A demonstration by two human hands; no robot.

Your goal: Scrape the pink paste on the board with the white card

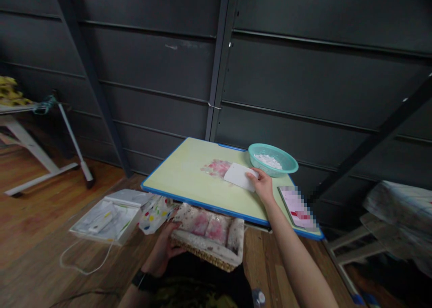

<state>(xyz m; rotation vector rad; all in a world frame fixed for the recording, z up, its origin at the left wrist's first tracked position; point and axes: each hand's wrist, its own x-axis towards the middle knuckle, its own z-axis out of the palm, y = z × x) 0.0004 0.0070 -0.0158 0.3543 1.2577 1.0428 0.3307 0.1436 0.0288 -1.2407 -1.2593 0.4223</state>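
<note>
My right hand (261, 184) is stretched out over a low pale-green table with a blue rim (175, 193) and pinches the right edge of a flat white card (239, 176). The card lies next to a small heap of pink bits (216, 167). My left hand (164, 249) grips the left side of a woven basket (216, 259) lined with white cloth, held on my lap just under the table's near edge. Pinkish packets (209, 225) lie inside the basket.
A teal colander (272, 159) with white pieces stands at the table's far right. A phone (297, 207) lies near the right edge. On the wooden floor at left are a white open box (108, 216) with a cable and a spotted bag (155, 213).
</note>
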